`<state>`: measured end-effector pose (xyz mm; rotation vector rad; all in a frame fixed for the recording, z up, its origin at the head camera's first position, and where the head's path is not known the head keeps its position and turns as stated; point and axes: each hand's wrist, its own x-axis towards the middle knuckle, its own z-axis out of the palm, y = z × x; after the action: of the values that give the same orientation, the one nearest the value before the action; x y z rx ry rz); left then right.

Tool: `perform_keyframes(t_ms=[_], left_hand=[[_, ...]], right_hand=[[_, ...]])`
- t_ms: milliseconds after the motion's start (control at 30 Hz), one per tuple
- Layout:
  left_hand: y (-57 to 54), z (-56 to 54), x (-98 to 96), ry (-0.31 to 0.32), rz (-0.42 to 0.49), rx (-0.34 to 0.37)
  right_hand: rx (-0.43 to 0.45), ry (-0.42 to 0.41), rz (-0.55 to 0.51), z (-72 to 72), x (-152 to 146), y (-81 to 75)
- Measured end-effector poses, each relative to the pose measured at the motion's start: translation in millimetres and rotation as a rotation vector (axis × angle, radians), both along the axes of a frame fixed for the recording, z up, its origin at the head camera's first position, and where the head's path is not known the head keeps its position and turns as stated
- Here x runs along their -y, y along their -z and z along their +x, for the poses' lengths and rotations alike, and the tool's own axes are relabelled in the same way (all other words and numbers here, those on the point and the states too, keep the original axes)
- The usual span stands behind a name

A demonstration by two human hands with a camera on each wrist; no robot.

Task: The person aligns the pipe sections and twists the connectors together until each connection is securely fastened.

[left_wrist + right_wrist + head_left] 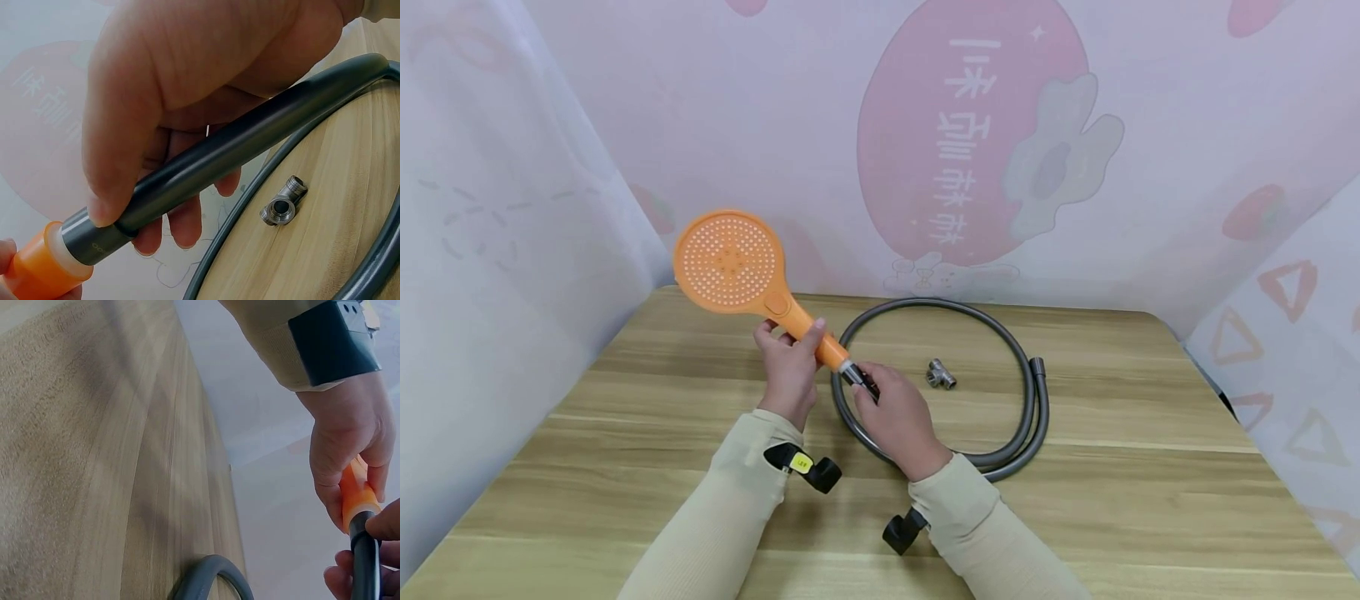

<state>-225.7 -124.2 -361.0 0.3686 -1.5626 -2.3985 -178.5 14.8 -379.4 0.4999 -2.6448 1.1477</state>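
Observation:
An orange shower head (730,260) is held above the table, its round perforated face up and to the left. My left hand (787,371) grips its handle (357,489). At the handle's lower end, my right hand (898,417) pinches the dark grey end nut (94,240) of a shower hose (206,159). In the left wrist view the nut meets a whitish ring at the handle's end; how far it is threaded on cannot be told. The rest of the hose lies coiled on the table.
Inside the coil lies a metal tee fitting (940,375). The hose's other end (1037,367) rests at the coil's right side. The wooden table (1150,500) ends at a printed pale curtain (1187,167) behind and at the sides.

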Motion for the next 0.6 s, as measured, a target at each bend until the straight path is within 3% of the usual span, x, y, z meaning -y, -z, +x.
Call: perform_keyframes(t_ms=[400, 600], left_hand=[[1.4, -0.3, 0.6, -0.01, -0.004, 0.016], [1.2, 0.3, 0.9, -0.005, -0.003, 0.017]], right_hand=[[0.082, 0.02, -0.056, -2.3, 3.6, -1.9], [0.07, 0.041, -0.067, -3.4, 4.7, -0.6]])
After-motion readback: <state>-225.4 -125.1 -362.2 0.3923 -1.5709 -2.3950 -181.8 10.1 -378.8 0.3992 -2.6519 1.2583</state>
